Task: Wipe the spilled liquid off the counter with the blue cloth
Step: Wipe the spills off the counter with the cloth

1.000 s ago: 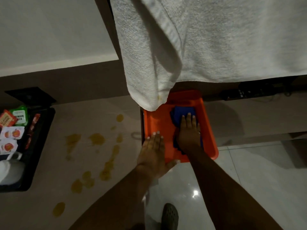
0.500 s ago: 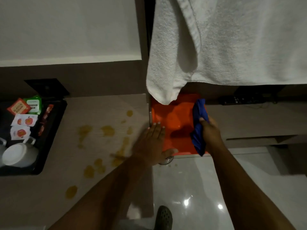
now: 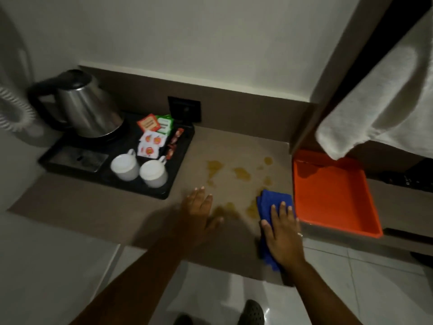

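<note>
Your flat right hand [image 3: 282, 233] presses the blue cloth [image 3: 274, 202]; the yellow spill [image 3: 241, 173] lies ahead-left, beside your spread left hand [image 3: 198, 208].

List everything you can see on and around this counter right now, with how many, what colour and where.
spill patches: several, yellow-brown, on the counter between the black tray and the orange tray
blue cloth: one, blue, on the counter's right part, under the right hand
orange tray: one, orange, right of the counter, nothing in it
black tray: one, black, left on the counter
kettle: one, steel with black handle, back left of the black tray
cups: two, white, front of the black tray
sachets: several, white, orange, green and red, behind the cups
white towel: one, white, hanging upper right
left hand: flat on the counter, left of the cloth
right hand: pressing the cloth
</note>
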`<state>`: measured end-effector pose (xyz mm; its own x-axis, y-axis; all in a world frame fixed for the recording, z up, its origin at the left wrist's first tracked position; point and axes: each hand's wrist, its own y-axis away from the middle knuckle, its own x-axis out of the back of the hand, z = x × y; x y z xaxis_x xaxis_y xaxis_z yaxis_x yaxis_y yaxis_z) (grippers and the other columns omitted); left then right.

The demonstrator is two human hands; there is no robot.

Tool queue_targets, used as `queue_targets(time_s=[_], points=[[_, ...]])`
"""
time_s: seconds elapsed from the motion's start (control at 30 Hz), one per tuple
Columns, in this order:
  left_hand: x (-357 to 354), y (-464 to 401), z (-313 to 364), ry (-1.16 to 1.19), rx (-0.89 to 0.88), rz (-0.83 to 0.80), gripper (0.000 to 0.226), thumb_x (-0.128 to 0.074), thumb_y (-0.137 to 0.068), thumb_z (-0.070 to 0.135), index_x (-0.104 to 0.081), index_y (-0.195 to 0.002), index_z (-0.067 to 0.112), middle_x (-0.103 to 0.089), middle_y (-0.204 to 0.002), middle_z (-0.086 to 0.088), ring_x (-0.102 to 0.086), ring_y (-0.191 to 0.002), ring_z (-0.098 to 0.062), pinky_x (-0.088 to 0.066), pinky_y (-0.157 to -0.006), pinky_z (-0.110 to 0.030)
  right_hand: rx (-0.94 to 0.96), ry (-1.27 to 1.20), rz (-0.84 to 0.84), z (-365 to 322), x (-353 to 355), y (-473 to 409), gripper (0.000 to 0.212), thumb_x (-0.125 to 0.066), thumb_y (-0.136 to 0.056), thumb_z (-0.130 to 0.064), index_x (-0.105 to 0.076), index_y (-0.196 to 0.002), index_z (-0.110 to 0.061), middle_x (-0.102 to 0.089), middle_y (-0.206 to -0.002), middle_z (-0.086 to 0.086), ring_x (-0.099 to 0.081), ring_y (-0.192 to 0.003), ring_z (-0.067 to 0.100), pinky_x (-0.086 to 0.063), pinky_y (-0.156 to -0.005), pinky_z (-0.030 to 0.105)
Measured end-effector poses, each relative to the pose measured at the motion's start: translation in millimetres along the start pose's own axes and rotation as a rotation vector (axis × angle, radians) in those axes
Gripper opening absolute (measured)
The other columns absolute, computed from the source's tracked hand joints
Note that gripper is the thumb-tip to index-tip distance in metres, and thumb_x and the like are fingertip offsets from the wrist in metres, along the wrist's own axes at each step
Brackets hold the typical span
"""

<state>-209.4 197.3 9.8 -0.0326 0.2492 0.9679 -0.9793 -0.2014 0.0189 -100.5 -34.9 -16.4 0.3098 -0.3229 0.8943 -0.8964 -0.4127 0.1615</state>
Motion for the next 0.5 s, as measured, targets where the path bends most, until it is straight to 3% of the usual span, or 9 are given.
queue_targets(time_s=[0.07,0.2,0.3,0.5], points=[[-6.2,31.0,-32.4,-0.002,0.091,-0.04,0.068,-0.053,-0.092,0.052,-0.051,-0.137,0.001,-0.041,-0.149,-0.027,-0.036,-0.14,-0.044,-0.029,-0.114,-0.052,-0.006,0.116,0.032,-7.9,-6.6,-8.8,0.06,-0.022,-0.099,-0.046,-0.013,-0.151,-0.017,-0.003,-0.161,0.013,0.001,-0.148,0.03,-0.003,-0.119,0.049],[-23.5,77.2,-74.2,-0.031,0.133,0.006,0.071,-0.031,-0.096,0.055,-0.053,-0.135,0.0,-0.05,-0.142,-0.027,-0.047,-0.131,-0.046,-0.04,-0.104,-0.057,-0.024,0.218,0.03,-17.4,-10.9,-29.0,0.06,-0.016,-0.098,-0.048,-0.013,-0.151,-0.022,-0.004,-0.161,0.014,0.0,-0.147,0.034,-0.006,-0.119,0.053],[-27.5,83.5,-79.9,-0.093,0.159,0.041,0.068,-0.033,-0.094,0.052,-0.05,-0.14,0.004,-0.048,-0.145,-0.023,-0.045,-0.133,-0.044,-0.038,-0.106,-0.057,-0.043,0.236,0.036,-26.6,-18.7,-29.2,0.059,-0.015,-0.098,-0.047,-0.013,-0.151,-0.021,-0.005,-0.161,0.013,0.0,-0.147,0.033,-0.006,-0.119,0.052],[-33.6,83.8,-85.1,-0.087,0.23,0.066,0.073,-0.031,-0.091,0.064,-0.04,-0.148,0.019,-0.038,-0.154,-0.017,-0.031,-0.143,-0.041,-0.02,-0.113,-0.062,0.306,0.291,-0.069,-13.1,-31.2,33.3,0.058,-0.01,-0.096,-0.052,-0.009,-0.149,-0.028,-0.003,-0.158,-0.001,0.001,-0.147,0.022,-0.005,-0.117,0.044]])
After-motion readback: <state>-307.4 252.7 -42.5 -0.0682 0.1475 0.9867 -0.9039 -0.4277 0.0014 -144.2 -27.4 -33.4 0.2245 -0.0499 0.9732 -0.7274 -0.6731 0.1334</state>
